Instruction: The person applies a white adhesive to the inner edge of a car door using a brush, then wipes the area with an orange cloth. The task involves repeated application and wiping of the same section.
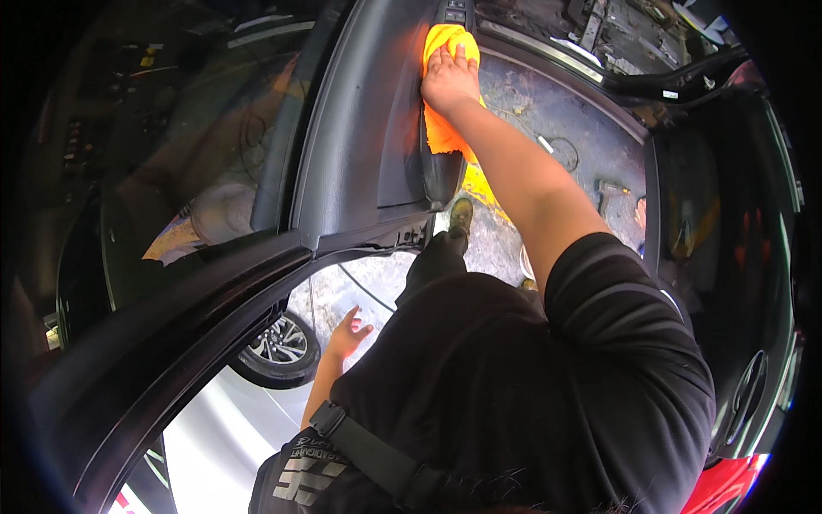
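My right hand (451, 81) is on an orange cloth (441, 128), its fingers bent over it and pressing it onto the armrest of a black car door panel (351, 146). The cloth's lower end hangs down along the panel's inner edge. Window switches (455, 13) show just beyond the cloth. My left hand (347, 334) hangs low at my left side, away from the door panel, with fingers apart and nothing in it.
A car wheel (278, 349) and a silver car body (214, 428) are at the lower left, behind the door. Another dark door (728, 257) stands at the right. On the grey floor lies a tool like a cordless drill (612, 195). A stripped car interior (608, 34) is ahead.
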Tool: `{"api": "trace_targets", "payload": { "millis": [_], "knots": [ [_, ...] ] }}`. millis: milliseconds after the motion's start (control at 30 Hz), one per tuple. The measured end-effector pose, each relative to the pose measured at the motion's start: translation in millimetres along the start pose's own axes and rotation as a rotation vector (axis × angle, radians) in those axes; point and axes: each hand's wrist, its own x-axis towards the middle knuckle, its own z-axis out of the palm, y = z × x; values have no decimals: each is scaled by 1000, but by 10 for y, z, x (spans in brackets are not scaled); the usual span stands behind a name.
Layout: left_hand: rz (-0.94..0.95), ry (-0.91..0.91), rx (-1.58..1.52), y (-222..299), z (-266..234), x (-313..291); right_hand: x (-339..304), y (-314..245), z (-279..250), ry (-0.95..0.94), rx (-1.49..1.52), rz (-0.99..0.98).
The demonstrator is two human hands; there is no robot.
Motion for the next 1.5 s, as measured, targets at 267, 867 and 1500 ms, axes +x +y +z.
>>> {"api": "trace_targets", "payload": {
  "millis": [267,867,1500],
  "knots": [
    [-93,-169,-17,-1023,479,-47,-2052,-173,-600,-124,180,-393],
    [86,-11,13,-757,396,25,-2070,-158,-480,-66,126,-327],
    [-38,-65,-39,-400,229,-88,-2078,-268,-564,-152,173,-302]
  ]
}}
